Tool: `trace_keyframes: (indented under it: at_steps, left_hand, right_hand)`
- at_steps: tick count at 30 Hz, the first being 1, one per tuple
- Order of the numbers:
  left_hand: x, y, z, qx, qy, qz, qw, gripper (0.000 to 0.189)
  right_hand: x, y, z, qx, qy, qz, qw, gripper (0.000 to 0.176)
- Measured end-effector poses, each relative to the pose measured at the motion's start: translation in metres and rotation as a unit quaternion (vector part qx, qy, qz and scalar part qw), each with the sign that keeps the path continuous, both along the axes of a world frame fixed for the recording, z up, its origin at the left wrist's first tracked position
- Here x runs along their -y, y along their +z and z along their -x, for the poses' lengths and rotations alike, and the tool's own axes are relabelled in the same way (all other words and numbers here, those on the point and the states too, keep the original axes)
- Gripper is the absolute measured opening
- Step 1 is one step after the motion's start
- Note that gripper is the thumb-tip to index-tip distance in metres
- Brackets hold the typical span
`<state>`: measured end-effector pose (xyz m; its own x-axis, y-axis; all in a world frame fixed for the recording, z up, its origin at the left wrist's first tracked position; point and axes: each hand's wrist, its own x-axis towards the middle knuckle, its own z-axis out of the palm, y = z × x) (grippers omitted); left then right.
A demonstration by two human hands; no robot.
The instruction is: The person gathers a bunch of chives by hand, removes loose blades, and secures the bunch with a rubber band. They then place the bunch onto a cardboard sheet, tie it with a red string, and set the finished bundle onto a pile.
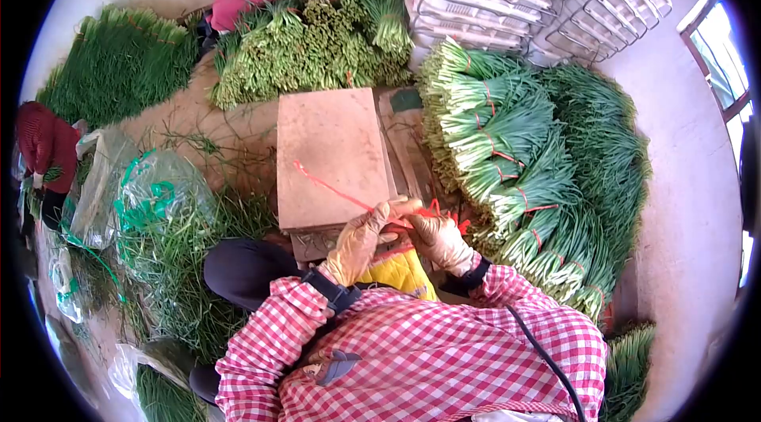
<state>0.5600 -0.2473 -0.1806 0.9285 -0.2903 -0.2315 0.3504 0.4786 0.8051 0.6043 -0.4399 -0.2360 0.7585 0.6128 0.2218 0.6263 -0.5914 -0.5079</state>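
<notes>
My left hand point(361, 246), in a pale glove, has its fingers closed on a red tie point(337, 189), whose loose end reaches over the wooden board point(329, 145). Close beside it, my right hand point(437, 240), gloved too, is closed around more red ties point(462, 223). Both hands meet at the board's near right corner, above a yellow cloth point(399, 275). Just where each fingertip presses is hard to make out.
Tied green bundles point(507, 152) are piled at the right. More bundles point(317, 45) lie behind the board and at the far left point(131, 65). Loose greens point(186, 279) and plastic bags point(158, 184) lie at left. Another person point(49, 145) is at the left edge.
</notes>
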Motion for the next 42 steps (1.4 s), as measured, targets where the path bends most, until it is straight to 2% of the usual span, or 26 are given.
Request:
trace_keyframes:
  at_steps: [1, 3, 4, 5, 6, 7, 8, 9, 10, 11, 12, 13, 14, 17, 18, 19, 20, 23, 24, 26, 27, 28, 31, 35, 39, 42]
  left_hand:
    - [0.002, -0.018, -0.005, 0.018, 0.012, 0.027, 0.999, 0.055]
    - [-0.005, -0.035, -0.006, -0.038, -0.013, 0.123, 0.992, 0.055]
    - [-0.010, -0.029, -0.007, 0.013, -0.009, 0.174, 0.985, 0.056]
    - [-0.014, -0.032, -0.009, 0.039, 0.043, 0.134, 0.989, 0.056]
    - [-0.023, -0.031, -0.011, 0.061, 0.072, 0.135, 0.986, 0.054]
    - [-0.035, -0.029, -0.015, 0.081, 0.101, 0.137, 0.982, 0.053]
    - [-0.057, -0.030, -0.023, 0.042, 0.146, 0.177, 0.972, 0.052]
    - [-0.085, -0.021, -0.033, -0.013, 0.218, 0.181, 0.959, 0.051]
    - [-0.101, 0.004, -0.038, 0.074, 0.268, 0.122, 0.953, 0.051]
    - [-0.121, 0.014, -0.046, 0.129, 0.283, 0.052, 0.949, 0.051]
    - [-0.137, 0.014, -0.055, 0.147, 0.286, -0.028, 0.947, 0.052]
    - [-0.150, 0.012, -0.062, 0.161, 0.285, -0.109, 0.939, 0.053]
    - [-0.160, 0.007, -0.070, 0.101, 0.247, -0.151, 0.952, 0.054]
    - [-0.165, -0.067, -0.104, 0.136, 0.158, -0.399, 0.893, 0.047]
    - [-0.157, -0.097, -0.119, 0.165, 0.132, -0.488, 0.847, 0.044]
    - [-0.150, -0.116, -0.133, 0.192, 0.104, -0.570, 0.792, 0.043]
    - [-0.150, -0.120, -0.145, 0.177, -0.030, -0.666, 0.724, 0.041]
    - [-0.140, -0.146, -0.176, 0.309, -0.050, -0.744, 0.591, 0.044]
    - [-0.142, -0.159, -0.184, 0.276, -0.093, -0.722, 0.628, 0.049]
    - [-0.137, -0.168, -0.192, 0.265, -0.085, -0.739, 0.613, 0.048]
    - [-0.135, -0.169, -0.191, 0.257, -0.084, -0.748, 0.606, 0.048]
    - [-0.134, -0.167, -0.193, 0.251, -0.091, -0.739, 0.618, 0.046]
    - [-0.135, -0.162, -0.194, 0.250, -0.109, -0.752, 0.600, 0.058]
    - [-0.138, -0.139, -0.200, 0.205, -0.157, -0.731, 0.631, 0.064]
    - [-0.133, -0.146, -0.200, 0.192, -0.149, -0.741, 0.626, 0.065]
    - [-0.132, -0.144, -0.205, 0.186, -0.160, -0.742, 0.624, 0.064]
  right_hand:
    - [-0.002, 0.011, 0.000, -0.019, 0.019, 0.035, 0.999, 0.038]
    - [0.000, -0.006, -0.011, 0.085, 0.027, 0.140, 0.986, 0.030]
    - [0.009, -0.036, -0.021, 0.152, 0.031, 0.221, 0.963, 0.017]
    - [0.015, -0.039, -0.024, 0.179, -0.001, 0.215, 0.960, 0.009]
    - [0.026, -0.048, -0.028, 0.177, -0.035, 0.211, 0.961, 0.006]
    - [0.051, -0.085, -0.045, 0.176, -0.036, 0.303, 0.936, 0.004]
    - [0.084, -0.112, -0.057, 0.176, -0.042, 0.293, 0.939, 0.011]
    - [0.115, -0.140, -0.069, 0.018, -0.067, 0.411, 0.909, 0.017]
    - [0.127, -0.124, -0.070, -0.083, -0.096, 0.454, 0.882, 0.020]
    - [0.134, -0.130, -0.076, -0.083, -0.125, 0.530, 0.835, 0.020]
    - [0.141, -0.138, -0.086, -0.061, -0.131, 0.486, 0.862, 0.020]
    - [0.124, -0.109, -0.096, -0.041, -0.137, 0.441, 0.886, 0.021]
    - [0.101, -0.091, -0.117, -0.003, -0.136, 0.377, 0.916, 0.024]
    - [0.011, -0.026, -0.196, 0.119, -0.087, 0.203, 0.968, 0.035]
    - [-0.027, 0.002, -0.218, 0.076, -0.131, 0.216, 0.965, 0.034]
    - [-0.048, 0.000, -0.255, 0.093, -0.097, 0.138, 0.981, 0.034]
    - [-0.077, 0.016, -0.285, 0.048, -0.125, 0.188, 0.973, 0.036]
    - [-0.136, 0.020, -0.384, -0.001, -0.193, 0.221, 0.956, 0.039]
    - [-0.149, 0.015, -0.418, -0.044, -0.231, 0.236, 0.943, 0.041]
    - [-0.165, 0.000, -0.479, 0.007, -0.289, 0.230, 0.929, 0.041]
    - [-0.169, -0.008, -0.496, 0.062, -0.344, 0.140, 0.926, 0.038]
    - [-0.173, -0.012, -0.518, 0.034, -0.357, 0.144, 0.922, 0.039]
    - [-0.179, -0.040, -0.573, 0.050, -0.396, 0.084, 0.913, 0.065]
    - [-0.171, -0.102, -0.643, -0.108, -0.398, 0.063, 0.909, 0.112]
    - [-0.194, -0.096, -0.613, -0.069, -0.483, 0.243, 0.838, 0.138]
    - [-0.198, -0.090, -0.610, -0.108, -0.485, 0.255, 0.829, 0.125]
